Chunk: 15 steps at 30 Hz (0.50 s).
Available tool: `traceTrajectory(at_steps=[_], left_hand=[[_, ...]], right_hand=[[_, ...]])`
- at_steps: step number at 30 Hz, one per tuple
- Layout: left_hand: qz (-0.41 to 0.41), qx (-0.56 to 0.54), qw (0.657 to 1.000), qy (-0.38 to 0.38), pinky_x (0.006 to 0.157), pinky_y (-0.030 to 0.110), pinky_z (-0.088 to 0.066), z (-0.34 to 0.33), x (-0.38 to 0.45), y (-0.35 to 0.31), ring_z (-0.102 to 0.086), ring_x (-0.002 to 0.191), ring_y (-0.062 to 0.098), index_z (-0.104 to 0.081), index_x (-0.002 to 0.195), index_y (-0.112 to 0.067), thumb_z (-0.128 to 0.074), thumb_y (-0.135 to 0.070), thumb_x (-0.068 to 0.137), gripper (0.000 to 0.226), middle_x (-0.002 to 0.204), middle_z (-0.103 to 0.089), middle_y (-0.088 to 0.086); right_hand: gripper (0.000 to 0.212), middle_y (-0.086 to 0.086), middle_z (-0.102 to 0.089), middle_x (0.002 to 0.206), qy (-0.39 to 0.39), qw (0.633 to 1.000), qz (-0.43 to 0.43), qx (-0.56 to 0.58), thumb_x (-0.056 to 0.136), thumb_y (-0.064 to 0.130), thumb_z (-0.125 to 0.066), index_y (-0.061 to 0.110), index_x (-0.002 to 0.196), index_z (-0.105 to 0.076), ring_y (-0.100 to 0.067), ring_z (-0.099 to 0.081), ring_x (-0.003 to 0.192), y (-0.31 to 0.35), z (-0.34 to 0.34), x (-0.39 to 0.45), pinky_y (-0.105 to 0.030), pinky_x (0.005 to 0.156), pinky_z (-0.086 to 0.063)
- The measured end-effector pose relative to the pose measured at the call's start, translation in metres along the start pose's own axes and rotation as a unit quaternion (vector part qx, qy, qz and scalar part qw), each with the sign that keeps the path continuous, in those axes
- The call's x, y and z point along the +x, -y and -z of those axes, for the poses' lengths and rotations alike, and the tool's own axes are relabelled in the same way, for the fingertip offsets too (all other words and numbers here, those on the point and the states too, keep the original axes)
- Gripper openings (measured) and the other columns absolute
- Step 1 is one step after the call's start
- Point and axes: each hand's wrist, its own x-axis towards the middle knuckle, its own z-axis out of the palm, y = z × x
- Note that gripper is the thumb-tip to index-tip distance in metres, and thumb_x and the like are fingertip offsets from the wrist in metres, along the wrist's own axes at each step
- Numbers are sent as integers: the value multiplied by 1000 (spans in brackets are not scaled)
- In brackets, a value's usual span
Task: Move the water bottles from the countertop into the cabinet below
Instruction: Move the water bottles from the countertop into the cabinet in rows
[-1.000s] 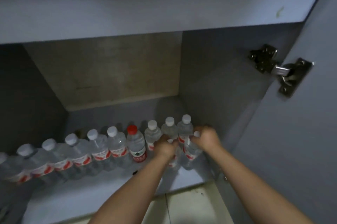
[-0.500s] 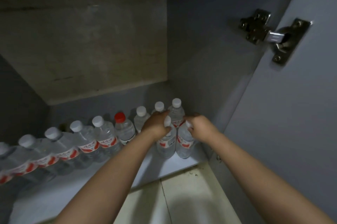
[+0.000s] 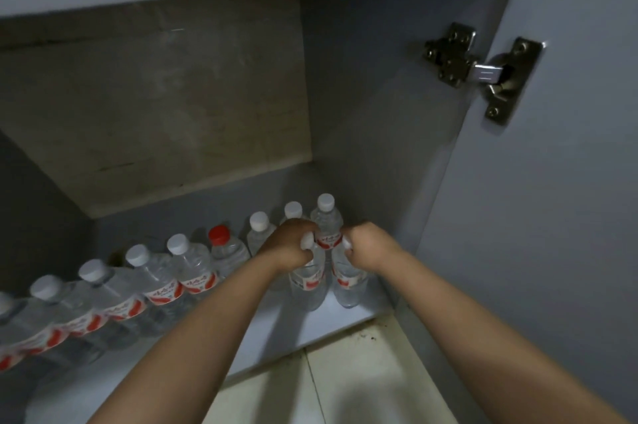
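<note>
Both my arms reach into the open cabinet. My left hand (image 3: pixel 288 245) grips the top of a clear water bottle (image 3: pixel 307 289) that stands on the cabinet floor (image 3: pixel 269 323) at the front right. My right hand (image 3: pixel 366 245) grips the top of a second bottle (image 3: pixel 348 287) right beside it. Their caps are mostly hidden under my fingers. Behind them a row of several bottles with white caps (image 3: pixel 326 216) runs from the right wall to the far left, with one red-capped bottle (image 3: pixel 226 249) among them.
The cabinet's right wall (image 3: pixel 373 112) is close to my right hand. The open door (image 3: pixel 552 216) with its metal hinge (image 3: pixel 483 71) hangs at the right. Pale floor tiles (image 3: pixel 345 382) lie below the cabinet's front edge.
The view has shifted; the cabinet's top edge shows again. Both hands stay on the two front bottles, which stand at nearly the same spot near the right wall.
</note>
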Motion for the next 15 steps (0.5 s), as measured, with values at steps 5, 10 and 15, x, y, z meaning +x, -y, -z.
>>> traceTrajectory(at_steps=[5,10,15], left_hand=[[80,28,995,-43,98,32,-42,-8,7,-7,-52,119,27,-53,123,-12,-61,-31,87,42,130,-55,12],[30,49,997,-44,93,30,-43,-5,10,-9,-55,115,29,-60,112,-11,-63,-26,86,30,123,-61,12],[21,36,997,-57,96,32,-43,-9,7,2,-52,119,29,-55,122,-15,-61,-24,87,36,129,-57,11]], right_hand=[[21,-22,-64,114,2,1000,0,1,87,8,-52,1,105,-60,-34,-60,106,-5,3,2,-33,85,-49],[22,-23,-63,116,9,1000,29,-7,89,10,-51,1,108,-59,-34,-58,108,-8,5,4,-33,86,-47],[36,-16,-55,131,62,995,78,-17,92,7,-47,7,127,-52,-30,-52,119,-5,12,11,-31,96,-40]])
